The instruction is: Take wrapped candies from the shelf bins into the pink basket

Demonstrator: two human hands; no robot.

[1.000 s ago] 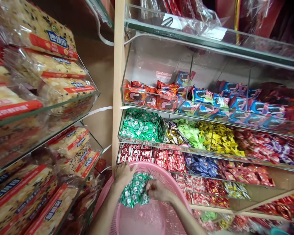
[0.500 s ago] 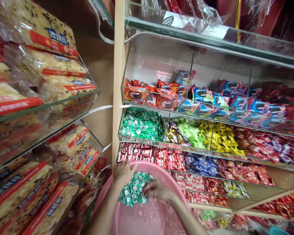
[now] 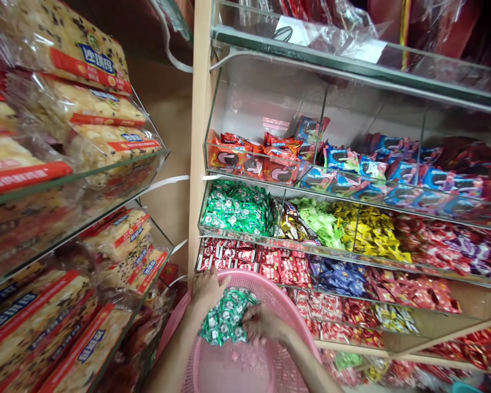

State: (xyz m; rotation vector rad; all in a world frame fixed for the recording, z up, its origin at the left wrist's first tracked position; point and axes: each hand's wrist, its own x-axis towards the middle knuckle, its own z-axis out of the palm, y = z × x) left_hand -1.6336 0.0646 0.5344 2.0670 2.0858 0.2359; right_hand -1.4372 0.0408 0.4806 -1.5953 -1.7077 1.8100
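Note:
A pink plastic basket (image 3: 284, 297) with perforated sides is below the shelves at the lower middle. My left hand (image 3: 207, 289) is closed over its far left rim, thumb toward the inside; the fingertips are hidden. A heap of green-wrapped candies (image 3: 225, 319) lies in the far left part of the basket. My right hand (image 3: 264, 322) reaches in from the right, its curled fingers gripping at the right edge of the heap. The near part of the basket floor shows pale pink.
Glass shelf bins ahead hold green candies (image 3: 239, 210), yellow candies (image 3: 372, 232), blue candies (image 3: 339, 275) and blue snack packs (image 3: 341, 158). Left glass shelves hold packaged pastry bars (image 3: 102, 60). A wooden post (image 3: 199, 136) rises behind the basket.
My right hand has shifted slightly to the right along the edge of the green candies. My left hand stays on the basket rim. The view has moved only a little.

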